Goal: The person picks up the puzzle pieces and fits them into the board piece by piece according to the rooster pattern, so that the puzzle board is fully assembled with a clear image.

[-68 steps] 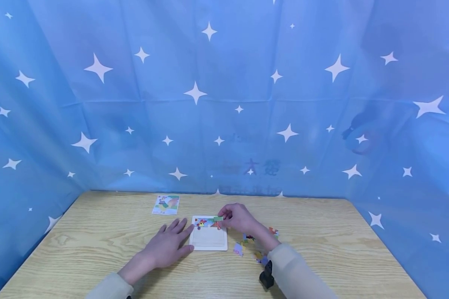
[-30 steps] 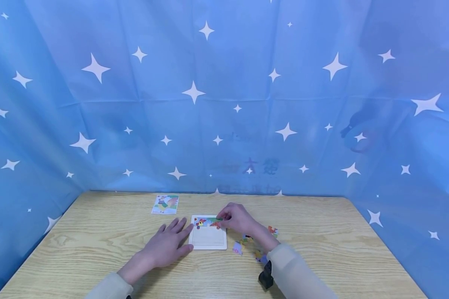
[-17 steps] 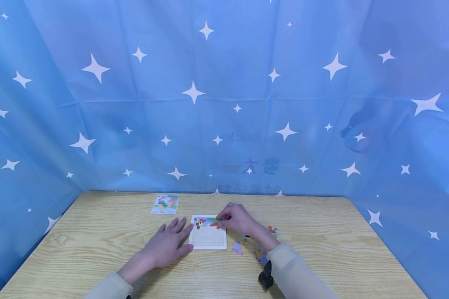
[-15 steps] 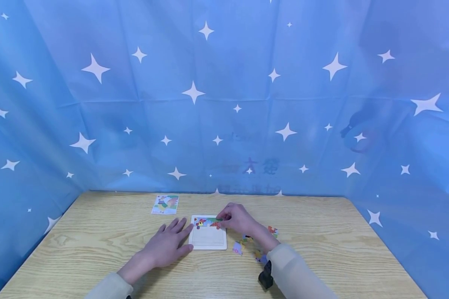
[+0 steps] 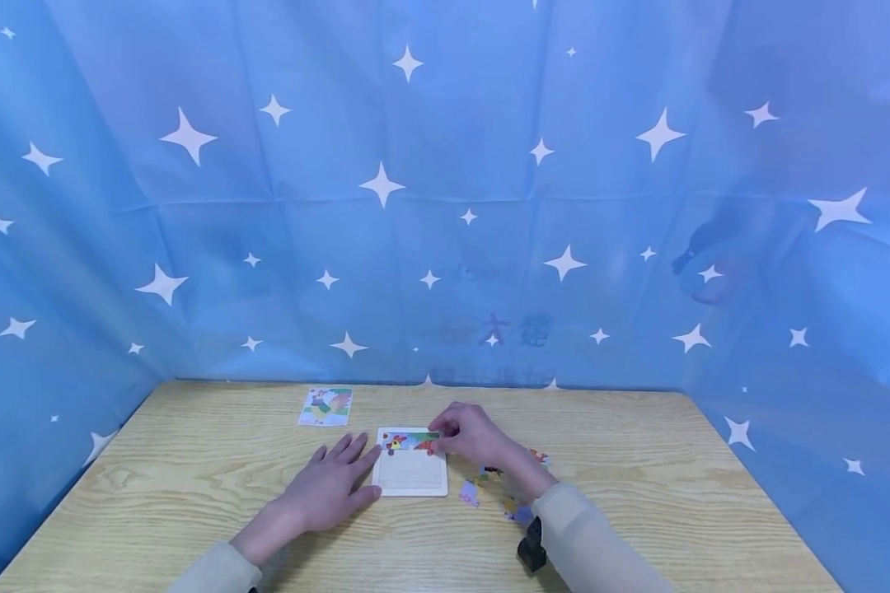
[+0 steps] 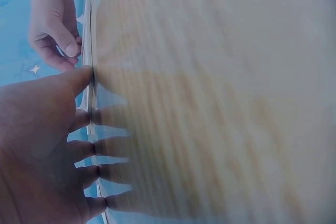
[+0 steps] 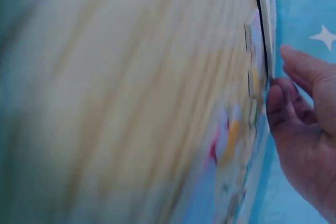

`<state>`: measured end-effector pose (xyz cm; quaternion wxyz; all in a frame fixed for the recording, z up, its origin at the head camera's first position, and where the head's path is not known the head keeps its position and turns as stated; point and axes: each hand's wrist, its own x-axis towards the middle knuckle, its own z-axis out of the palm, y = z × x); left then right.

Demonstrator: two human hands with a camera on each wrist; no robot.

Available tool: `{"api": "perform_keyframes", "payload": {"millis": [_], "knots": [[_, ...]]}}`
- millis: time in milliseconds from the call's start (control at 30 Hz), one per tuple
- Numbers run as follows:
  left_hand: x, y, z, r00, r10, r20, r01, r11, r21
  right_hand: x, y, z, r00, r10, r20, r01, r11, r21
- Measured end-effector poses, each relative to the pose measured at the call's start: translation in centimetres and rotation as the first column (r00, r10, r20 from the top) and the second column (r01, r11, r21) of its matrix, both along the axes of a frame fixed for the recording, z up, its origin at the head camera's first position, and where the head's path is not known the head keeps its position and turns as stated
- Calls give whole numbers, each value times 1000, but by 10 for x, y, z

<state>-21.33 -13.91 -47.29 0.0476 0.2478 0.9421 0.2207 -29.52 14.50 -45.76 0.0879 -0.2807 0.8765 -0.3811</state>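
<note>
A white puzzle tray (image 5: 414, 474) lies on the table in the head view, its top row filled with colourful puzzle pieces (image 5: 398, 441) and the lower part bare. My left hand (image 5: 330, 489) lies flat with fingers spread, index fingertip and thumb at the tray's left edge. At the upper right corner, my right hand (image 5: 475, 437) pinches a green and red puzzle piece (image 5: 426, 445) between thumb and forefinger, partly covering it. In the right wrist view, the right hand (image 7: 307, 108) has its fingers curled near the tray's edge; the piece is hidden there.
Several loose puzzle pieces (image 5: 470, 492) lie right of the tray, some under the right forearm. A picture card (image 5: 325, 407) lies at the back left of the wooden table (image 5: 215, 461). A blue starred curtain (image 5: 445, 247) stands behind the table.
The piece at the upper right corner, raised and overlapping the tray rim at first, now sits level with the row. The right hand shifted slightly left; the left hand stayed in place.
</note>
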Motion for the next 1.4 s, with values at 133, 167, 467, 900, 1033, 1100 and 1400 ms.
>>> {"api": "perform_keyframes", "payload": {"millis": [133, 167, 467, 900, 1033, 1100, 1400], "knots": [[1, -1, 0, 1000, -3, 5, 3, 1000, 0, 1, 11, 6, 1000, -23, 2, 23, 1000, 1], [2, -1, 0, 1000, -4, 6, 4, 1000, 1, 2, 14, 9, 999, -37, 10, 37, 999, 0], [6, -2, 9, 1000, -19, 25, 19, 1000, 2, 3, 44, 19, 998, -54, 26, 55, 998, -15], [1, -2, -3, 1000, -5, 2, 5, 1000, -3, 15, 75, 15, 999, -36, 38, 34, 999, 38], [1, -1, -2, 1000, -5, 6, 5, 1000, -3, 21, 78, 15, 998, -25, 62, 22, 999, 46], [1, -1, -2, 1000, -4, 8, 4, 1000, -2, 23, 79, 15, 997, -23, 70, 20, 998, 53], [0, 0, -1, 1000, 0, 3, 0, 1000, -3, 30, 82, 14, 996, -30, 83, 23, 996, 89]]}}
